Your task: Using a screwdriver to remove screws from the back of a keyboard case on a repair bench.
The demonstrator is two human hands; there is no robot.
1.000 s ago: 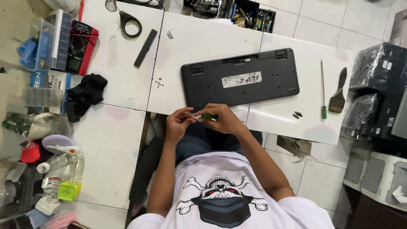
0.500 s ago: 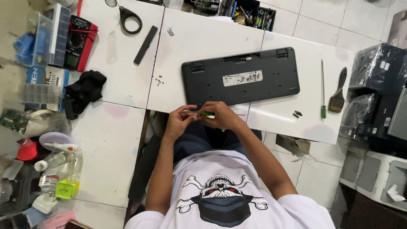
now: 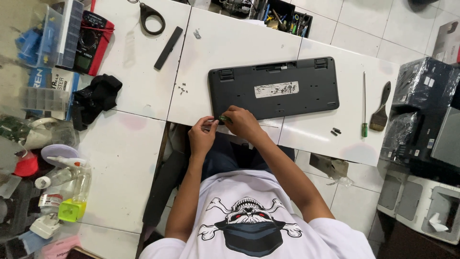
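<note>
the work looks to be at the screw stage on a dark keyboard point(image 3: 273, 88) lying face down on the white desk point(image 3: 230, 43): the right hand point(image 3: 242, 122) has its fingers closed on a small green-handled tool point(image 3: 224, 118) at the keyboard's near left corner, while the left hand point(image 3: 202, 135) pinches something too small to tell. the next move seems to call for steady, fine alignment. loose screws point(image 3: 182, 88) lie bare on the desk, while a clear compartment box point(image 3: 45, 99) at the left holds contents too small to make out.
</note>
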